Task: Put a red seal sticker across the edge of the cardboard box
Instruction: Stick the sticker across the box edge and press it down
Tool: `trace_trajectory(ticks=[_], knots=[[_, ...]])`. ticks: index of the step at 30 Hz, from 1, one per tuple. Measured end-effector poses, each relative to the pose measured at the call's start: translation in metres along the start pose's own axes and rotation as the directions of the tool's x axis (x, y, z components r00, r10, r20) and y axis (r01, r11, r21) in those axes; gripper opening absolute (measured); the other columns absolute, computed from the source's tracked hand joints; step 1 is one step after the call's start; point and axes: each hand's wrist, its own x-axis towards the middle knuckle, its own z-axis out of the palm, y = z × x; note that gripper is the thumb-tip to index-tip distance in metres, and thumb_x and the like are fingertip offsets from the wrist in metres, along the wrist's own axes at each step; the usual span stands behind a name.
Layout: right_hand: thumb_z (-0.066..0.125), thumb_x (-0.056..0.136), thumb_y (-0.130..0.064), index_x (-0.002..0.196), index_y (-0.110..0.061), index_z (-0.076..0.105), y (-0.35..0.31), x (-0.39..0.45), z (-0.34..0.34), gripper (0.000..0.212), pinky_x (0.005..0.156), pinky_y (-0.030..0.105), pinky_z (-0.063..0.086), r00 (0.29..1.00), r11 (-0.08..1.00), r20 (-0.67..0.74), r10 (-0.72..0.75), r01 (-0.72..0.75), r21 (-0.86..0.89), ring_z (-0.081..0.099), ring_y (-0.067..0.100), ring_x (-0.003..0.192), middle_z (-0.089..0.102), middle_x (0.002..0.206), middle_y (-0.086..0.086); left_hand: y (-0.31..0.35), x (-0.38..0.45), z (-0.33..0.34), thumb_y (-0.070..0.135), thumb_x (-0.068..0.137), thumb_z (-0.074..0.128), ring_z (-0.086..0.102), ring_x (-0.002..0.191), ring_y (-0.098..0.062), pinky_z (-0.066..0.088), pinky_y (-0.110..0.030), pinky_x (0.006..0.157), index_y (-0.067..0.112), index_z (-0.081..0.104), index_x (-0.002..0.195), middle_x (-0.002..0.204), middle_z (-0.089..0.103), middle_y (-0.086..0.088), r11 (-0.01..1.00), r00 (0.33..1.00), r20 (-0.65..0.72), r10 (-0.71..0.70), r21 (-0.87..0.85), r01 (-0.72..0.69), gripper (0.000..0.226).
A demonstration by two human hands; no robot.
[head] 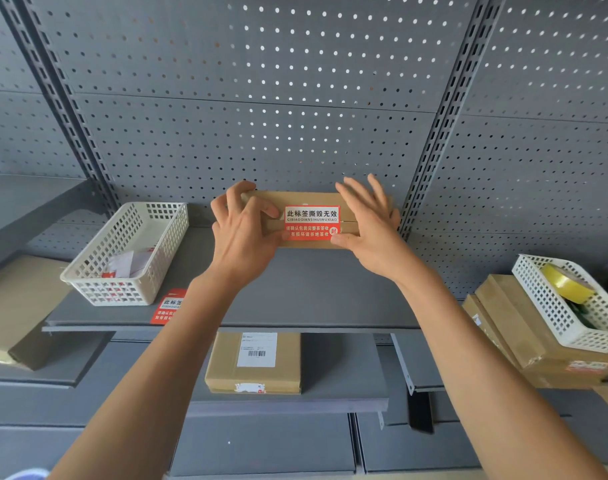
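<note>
A flat cardboard box point(297, 199) lies on the grey shelf point(316, 292) against the pegboard. A red and white seal sticker point(311, 223) sits across the box's front edge, over the seam. My left hand point(242, 230) grips the box's left end, fingers curled over its top and thumb by the sticker's left side. My right hand point(370, 223) lies on the box's right end with straight spread fingers, its thumb pressing the sticker's lower right corner.
A white basket point(129, 251) with sticker sheets stands at the left, with a loose red sticker point(169, 306) in front of it. A labelled box point(254, 362) lies on the lower shelf. At the right, a white basket point(572, 303) with a yellow tape roll point(565, 282) rests on stacked boxes.
</note>
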Motion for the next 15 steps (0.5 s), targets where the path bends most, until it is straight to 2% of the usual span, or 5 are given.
trace_trajectory(ticks=[3, 6, 8, 11, 15], knots=[[0.079, 0.082, -0.023, 0.158, -0.028, 0.016, 0.002, -0.001, -0.004, 0.099, 0.116, 0.06, -0.005, 0.998, 0.999, 0.061, -0.01, 0.013, -0.043, -0.023, 0.012, 0.151, 0.0, 0.167, -0.013, 0.001, -0.002, -0.002, 0.031, 0.077, 0.079, 0.019, 0.136, -0.029, 0.035, -0.053, 0.105, 0.024, 0.061, 0.106, 0.148, 0.03, 0.001, 1.0, 1.0, 0.009, 0.001, -0.011, -0.001, 0.035], [0.081, 0.079, -0.033, 0.158, -0.031, 0.014, 0.002, -0.001, -0.006, 0.104, 0.117, 0.058, -0.006, 0.996, 0.999, 0.093, -0.009, 0.013, -0.042, -0.025, 0.009, 0.15, -0.003, 0.167, -0.016, 0.008, -0.004, 0.001, 0.05, 0.074, 0.07, 0.021, 0.135, -0.025, 0.036, -0.051, 0.103, 0.026, 0.059, 0.098, 0.145, 0.032, 0.004, 0.999, 0.999, -0.035, -0.029, -0.035, 0.027, 0.036], [0.072, 0.086, -0.043, 0.157, -0.031, 0.021, 0.0, -0.001, -0.004, 0.088, 0.117, 0.057, -0.004, 0.999, 1.0, 0.044, -0.01, 0.01, -0.008, -0.021, 0.009, 0.151, 0.003, 0.167, -0.016, 0.016, -0.005, 0.006, 0.06, 0.074, 0.072, 0.022, 0.136, -0.024, 0.035, -0.048, 0.102, 0.025, 0.057, 0.094, 0.144, 0.033, 0.006, 0.997, 0.993, -0.092, -0.073, -0.033, 0.071, 0.043], [0.057, 0.095, -0.051, 0.151, -0.031, 0.035, -0.005, 0.002, 0.007, 0.064, 0.115, 0.06, 0.006, 0.995, 1.0, -0.103, 0.01, -0.011, -0.014, -0.011, 0.014, 0.153, 0.016, 0.165, -0.012, 0.024, -0.005, 0.014, 0.071, 0.069, 0.072, 0.023, 0.138, -0.025, 0.035, -0.048, 0.1, 0.025, 0.053, 0.09, 0.143, 0.035, 0.005, 0.994, 0.98, -0.165, -0.11, -0.017, 0.109, 0.054], [0.057, 0.094, -0.052, 0.143, -0.03, 0.045, -0.006, 0.005, 0.019, 0.055, 0.111, 0.061, 0.014, 0.977, 0.998, -0.212, 0.014, -0.025, -0.049, -0.001, 0.02, 0.154, 0.025, 0.163, -0.008, 0.023, -0.005, 0.018, 0.071, 0.066, 0.074, 0.024, 0.138, -0.027, 0.037, -0.051, 0.1, 0.028, 0.047, 0.092, 0.145, 0.034, 0.003, 0.995, 0.979, -0.185, -0.091, 0.033, 0.099, 0.057]])
